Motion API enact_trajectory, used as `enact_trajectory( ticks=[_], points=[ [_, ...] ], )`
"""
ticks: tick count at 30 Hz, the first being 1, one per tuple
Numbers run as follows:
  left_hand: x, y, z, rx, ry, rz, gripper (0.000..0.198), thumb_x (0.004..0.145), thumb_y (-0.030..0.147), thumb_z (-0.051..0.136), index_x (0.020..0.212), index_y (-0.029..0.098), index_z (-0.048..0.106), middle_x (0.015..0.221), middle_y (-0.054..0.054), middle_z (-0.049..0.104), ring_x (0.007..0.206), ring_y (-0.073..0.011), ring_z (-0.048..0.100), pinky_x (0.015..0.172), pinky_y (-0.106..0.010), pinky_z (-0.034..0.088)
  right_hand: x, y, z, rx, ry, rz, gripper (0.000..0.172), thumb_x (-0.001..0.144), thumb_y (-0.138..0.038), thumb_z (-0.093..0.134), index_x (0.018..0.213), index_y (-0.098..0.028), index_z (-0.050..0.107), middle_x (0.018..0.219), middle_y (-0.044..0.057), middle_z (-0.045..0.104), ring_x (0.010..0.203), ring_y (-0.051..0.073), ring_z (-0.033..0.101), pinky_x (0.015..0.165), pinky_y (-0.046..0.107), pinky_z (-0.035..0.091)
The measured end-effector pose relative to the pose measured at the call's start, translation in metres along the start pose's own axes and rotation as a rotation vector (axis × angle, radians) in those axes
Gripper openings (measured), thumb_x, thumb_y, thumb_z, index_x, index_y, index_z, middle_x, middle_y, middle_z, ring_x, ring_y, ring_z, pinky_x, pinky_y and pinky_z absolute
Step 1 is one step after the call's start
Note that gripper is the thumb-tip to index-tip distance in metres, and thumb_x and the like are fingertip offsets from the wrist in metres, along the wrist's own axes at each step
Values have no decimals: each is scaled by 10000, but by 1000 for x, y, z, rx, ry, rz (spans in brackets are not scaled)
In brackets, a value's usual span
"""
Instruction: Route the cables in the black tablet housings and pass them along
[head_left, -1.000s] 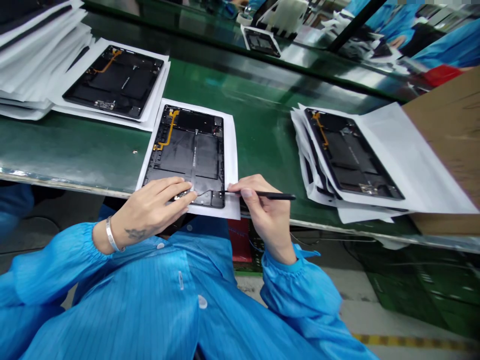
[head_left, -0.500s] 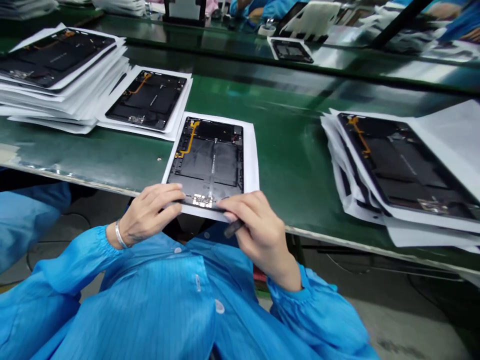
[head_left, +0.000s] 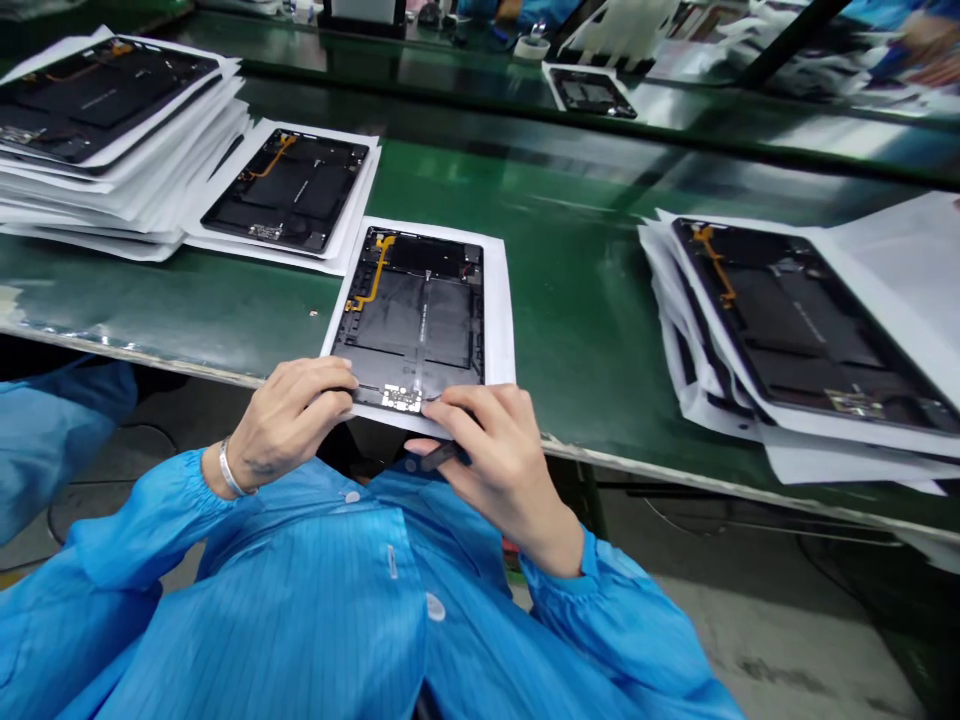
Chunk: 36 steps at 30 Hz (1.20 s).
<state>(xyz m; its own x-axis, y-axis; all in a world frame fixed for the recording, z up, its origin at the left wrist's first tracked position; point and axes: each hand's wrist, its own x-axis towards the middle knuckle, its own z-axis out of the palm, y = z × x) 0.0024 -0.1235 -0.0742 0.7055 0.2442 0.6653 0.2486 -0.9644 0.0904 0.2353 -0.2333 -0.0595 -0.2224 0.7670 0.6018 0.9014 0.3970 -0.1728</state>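
Observation:
An opened tablet housing (head_left: 402, 312) with dark battery cells and an orange flex cable (head_left: 375, 280) lies on a white paper sheet (head_left: 499, 310) at the bench's front edge. My left hand (head_left: 289, 415) is closed on its near-left corner, thumb and fingers pressed together there. Close to the small circuit board (head_left: 401, 398) on the near edge, the fingers of my right hand (head_left: 499, 445) touch the housing. That hand is curled round a dark, slim tool (head_left: 433, 457) whose end sticks out below the fingers; its exact kind is hidden.
To the left stand a tall stack of paper sheets (head_left: 150, 190) with a tablet housing on top, and a second housing (head_left: 289, 190) on paper. Another pile with a housing (head_left: 810, 320) is at the right. Across a dark rail (head_left: 465, 107) lies one more housing (head_left: 592, 92).
My right hand has shifted slightly left along the near edge, and the dark tool in it has turned to point more leftward. My left hand stays at the corner.

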Motion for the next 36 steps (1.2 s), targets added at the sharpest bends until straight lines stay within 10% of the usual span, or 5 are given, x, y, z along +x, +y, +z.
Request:
enact_trajectory(
  ticks=[8, 14, 18, 24, 36],
  points=[
    [14, -22, -29, -63, -9, -500, 253, 1010, 397, 520, 963, 189, 656, 934, -61, 687, 824, -180, 670, 756, -319, 548, 2, 1, 8, 34, 105, 11, 133, 942, -89, 561, 926, -193, 641, 846, 62, 667, 775, 193, 525, 678, 344, 403],
    [45, -53, -44, -893, -280, -1149, 746, 892, 788, 443, 1300, 174, 555, 869, -96, 731, 604, -195, 705, 536, -295, 570, 12, -2, 13, 69, 298, 15, 156, 915, -54, 595, 937, -209, 601, 826, 47, 637, 758, 181, 543, 666, 332, 430],
    [69, -49, -26, -1113, -439, -1071, 713, 886, 789, 443, 1118, 149, 655, 900, -134, 749, 774, -246, 730, 671, -357, 599, 15, -6, 24, 60, 364, 6, 177, 890, -17, 620, 953, -179, 590, 834, 66, 634, 763, 186, 541, 660, 333, 439],
    [99, -68, -12, -835, -293, -897, 370, 843, 477, 644, 951, 124, 672, 884, -61, 712, 818, -201, 647, 770, -313, 527, 13, -2, 23, 119, 349, -50, 113, 930, -122, 631, 1030, -173, 621, 889, 78, 657, 799, 197, 569, 696, 342, 465],
    [165, -215, -86, -255, -15, -788, 253, 856, 224, 602, 1067, 109, 682, 960, -26, 700, 982, -218, 596, 930, -313, 464, 21, 18, 19, 205, 347, 103, 108, 951, -117, 590, 931, -222, 607, 836, 27, 635, 785, 179, 551, 710, 321, 446]
  ],
)
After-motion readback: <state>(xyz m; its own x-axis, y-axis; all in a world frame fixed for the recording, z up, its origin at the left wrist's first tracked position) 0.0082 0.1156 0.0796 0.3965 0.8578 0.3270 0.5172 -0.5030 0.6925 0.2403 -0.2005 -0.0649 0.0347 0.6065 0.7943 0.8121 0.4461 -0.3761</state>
